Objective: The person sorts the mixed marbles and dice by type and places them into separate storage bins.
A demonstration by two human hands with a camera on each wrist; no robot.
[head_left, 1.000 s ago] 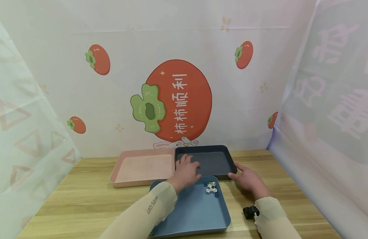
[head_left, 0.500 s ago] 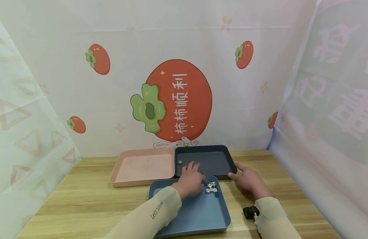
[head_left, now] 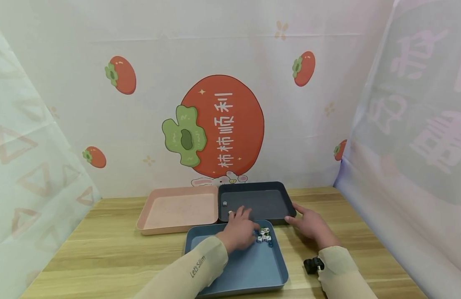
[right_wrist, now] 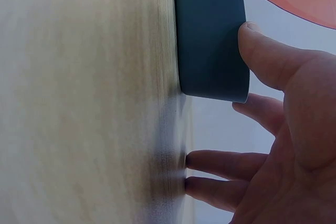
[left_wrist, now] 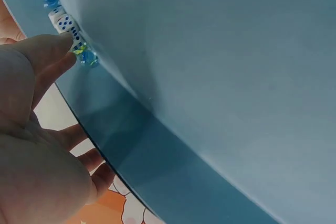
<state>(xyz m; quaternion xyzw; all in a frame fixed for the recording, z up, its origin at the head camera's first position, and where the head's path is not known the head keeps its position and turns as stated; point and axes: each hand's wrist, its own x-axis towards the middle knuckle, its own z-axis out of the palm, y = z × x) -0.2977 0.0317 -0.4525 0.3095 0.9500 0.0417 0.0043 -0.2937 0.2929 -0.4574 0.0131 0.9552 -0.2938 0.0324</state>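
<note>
My left hand (head_left: pixel 239 233) reaches over the far edge of the blue tray (head_left: pixel 249 270), with its thumb and forefinger at a cluster of small white dice (head_left: pixel 265 238). In the left wrist view the thumb overlaps one of these spotted dice (left_wrist: pixel 65 23). Small translucent blue pieces (left_wrist: pixel 89 57) lie at the ends of the cluster. Two more dice are in the dark tray (head_left: pixel 267 203): one die (head_left: pixel 225 204) near its left wall, another die (head_left: pixel 230 212) by my fingertips. My right hand (head_left: pixel 309 222) holds the dark tray's near right corner between thumb and forefinger, other fingers stretched out.
A pink tray (head_left: pixel 179 209) stands left of the dark tray, side by side with it. All the trays are on a wooden table (head_left: pixel 103 249). A printed cloth (head_left: pixel 140 112) rises behind the table. A black device (head_left: pixel 313 265) sits at the right wrist.
My left hand has drawn back from the dark tray toward the dice in the blue tray, uncovering two dice in the dark tray. The right hand has stayed at the corner.
</note>
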